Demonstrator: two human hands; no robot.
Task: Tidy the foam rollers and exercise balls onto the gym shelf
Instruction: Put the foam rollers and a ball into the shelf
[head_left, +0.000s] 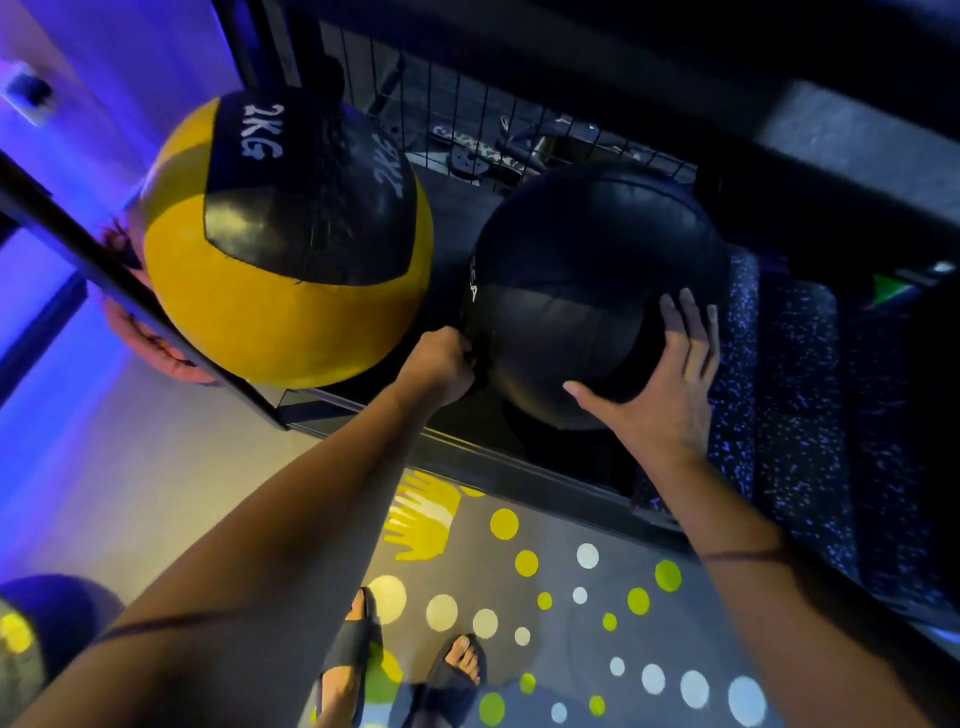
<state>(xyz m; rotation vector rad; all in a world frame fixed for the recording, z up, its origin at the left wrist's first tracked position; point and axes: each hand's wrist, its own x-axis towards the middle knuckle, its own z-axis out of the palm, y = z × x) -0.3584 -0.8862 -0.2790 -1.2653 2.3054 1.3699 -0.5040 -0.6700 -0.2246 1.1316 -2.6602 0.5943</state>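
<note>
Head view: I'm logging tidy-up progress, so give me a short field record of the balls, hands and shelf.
yellow ball: marked 2KG, on the shelf, left side
black ball: right of the yellow ball, between both hands
left hand: grips the black ball's left side, fingers curled
right hand: flat on its right side, fingers spread
shelf: dark frame, wire grid behind

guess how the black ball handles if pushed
Likely heavy for its size: the black ball resembles the 2KG ball beside it. Round, so apt to roll; both the left hand and right hand steady it.
</note>
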